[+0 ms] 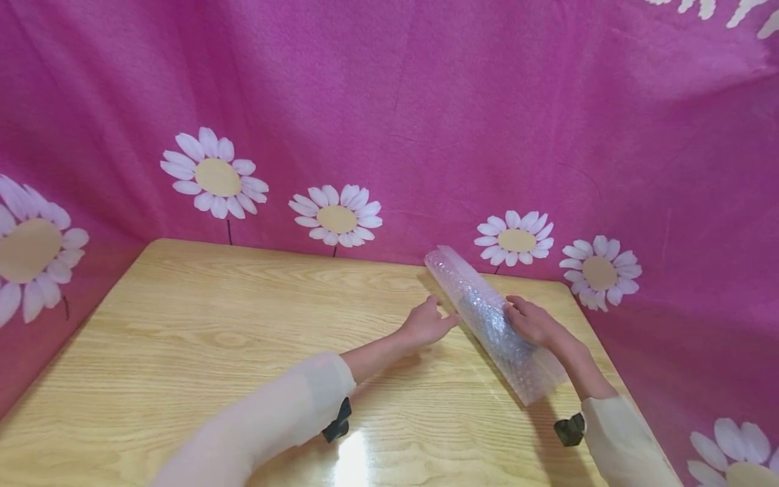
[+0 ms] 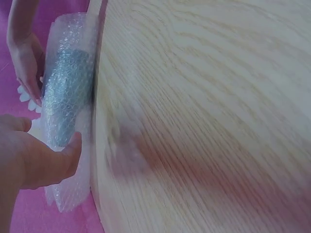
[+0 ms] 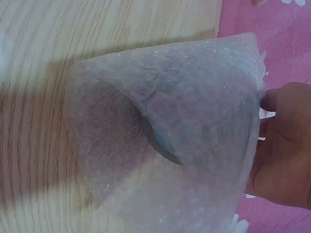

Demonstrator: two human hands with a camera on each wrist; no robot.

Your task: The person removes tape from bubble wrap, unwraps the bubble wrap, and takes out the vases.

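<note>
A roll of bubble wrap point(image 1: 487, 318) lies slantwise at the table's right side, around a bluish-grey object point(image 2: 68, 97) that shows through the layers. In the right wrist view the open end of the wrap point(image 3: 194, 87) shows a dark curved rim inside. My right hand point(image 1: 535, 323) rests against the roll's right side, fingers bent a little over it; the far fingers are partly hidden. On the roll's left, my left hand point(image 1: 427, 323) is held with thumb and fingers spread, its fingertips close to the wrap; whether they touch it I cannot tell.
The light wood table point(image 1: 243, 338) reaches back to a magenta cloth point(image 1: 395, 122) printed with white daisies, which also hangs at both sides. The roll's far end is near the table's back edge. A glare spot shines at the front.
</note>
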